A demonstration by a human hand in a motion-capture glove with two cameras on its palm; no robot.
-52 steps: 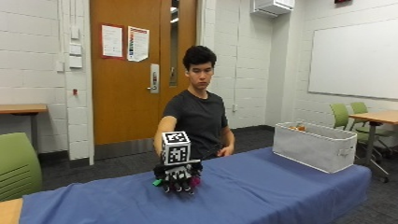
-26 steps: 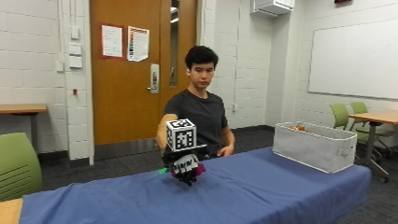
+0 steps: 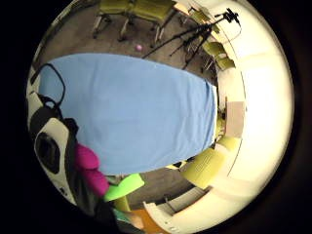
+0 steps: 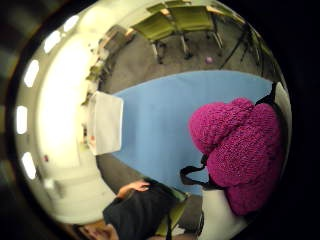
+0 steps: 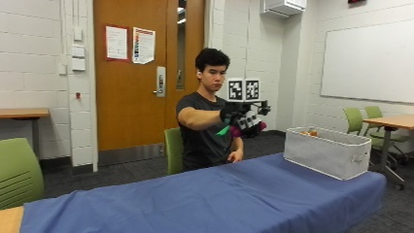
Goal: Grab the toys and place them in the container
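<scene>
In the outside view my gloved right hand [image 5: 238, 115] is raised at chest height above the blue-clothed table [image 5: 213, 199], gripping a knitted magenta toy [image 5: 249, 129] with a green part [image 5: 223, 130]. The toy fills much of the thumb side palm view [image 4: 240, 150] and shows pink and green beside the glove in the little finger side view [image 3: 92, 170]. The grey fabric container [image 5: 328, 151] stands on the table's right end, to the right of and below the hand, with something orange inside [image 5: 310, 132]. It also shows at the table's end in the thumb side view [image 4: 106, 122].
Green chairs [image 5: 19, 170] stand at the left and behind the table [image 5: 173, 150]. A wooden table with green chairs [image 5: 372, 121] is at the right. A small pink thing [image 3: 139, 47] lies on the floor beyond the table, near tripods [image 3: 195, 36].
The hand has lifted from the tabletop to chest height with the toy and moved toward the container's side.
</scene>
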